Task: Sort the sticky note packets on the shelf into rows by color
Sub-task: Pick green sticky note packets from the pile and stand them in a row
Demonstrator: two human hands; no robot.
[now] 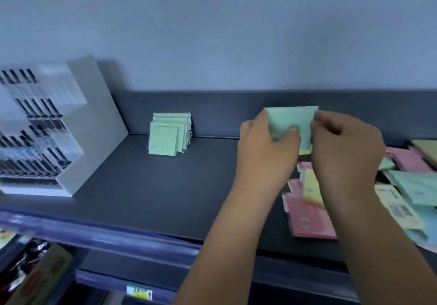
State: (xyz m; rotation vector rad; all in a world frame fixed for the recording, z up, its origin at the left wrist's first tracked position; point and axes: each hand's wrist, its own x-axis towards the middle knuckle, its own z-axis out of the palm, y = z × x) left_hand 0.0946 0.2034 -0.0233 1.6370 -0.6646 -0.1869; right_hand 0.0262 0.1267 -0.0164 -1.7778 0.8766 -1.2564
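Note:
A green sticky note packet [290,120] is held upright above the dark shelf [165,186], with a sliver of yellow showing at its lower right. My left hand [264,151] grips its left side, thumb across the front. My right hand [343,148] pinches its right edge. A row of green packets [168,134] stands against the shelf's back wall to the left. Under and right of my hands lies a mixed pile: pink packets [307,219], a yellow packet [311,186], green packets [416,186] and more pink ones [409,160].
A white tiered display of dark pens [40,129] fills the shelf's left end. A pale packet with a barcode label [397,207] lies in the pile at the right. The shelf's blue front rail [94,231] runs below, with a price tag [139,293] on a lower rail.

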